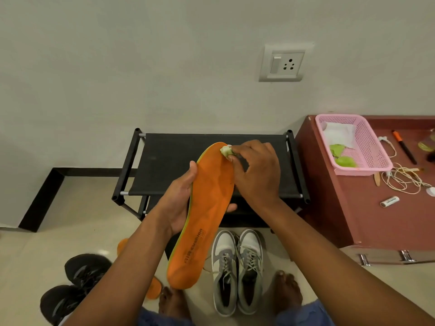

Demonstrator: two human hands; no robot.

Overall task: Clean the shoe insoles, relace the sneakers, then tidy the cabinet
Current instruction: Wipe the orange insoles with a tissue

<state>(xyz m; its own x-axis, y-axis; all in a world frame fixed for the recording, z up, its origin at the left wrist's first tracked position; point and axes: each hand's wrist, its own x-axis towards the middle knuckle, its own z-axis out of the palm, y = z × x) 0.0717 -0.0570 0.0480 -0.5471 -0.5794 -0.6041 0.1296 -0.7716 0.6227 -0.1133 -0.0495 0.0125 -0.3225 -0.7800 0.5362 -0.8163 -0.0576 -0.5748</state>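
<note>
My left hand (180, 198) grips an orange insole (207, 212) at its middle, toe end pointing away from me. My right hand (256, 170) pinches a small pale wad of wipe (225, 151) and presses it on the insole's toe end. A second orange insole (153, 288) lies on the floor, mostly hidden under my left forearm. A pair of grey and white sneakers (237, 271) with laces stands on the floor in front of me. A pair of black shoes (75, 285) sits at the lower left.
A black shoe rack (164, 161) stands against the wall under my hands. To the right, a maroon cabinet (348, 208) holds a pink basket (367, 147) with wipes, tangled white cords (402, 180), a pen (403, 147) and a small tube (390, 201). My bare feet are at the bottom.
</note>
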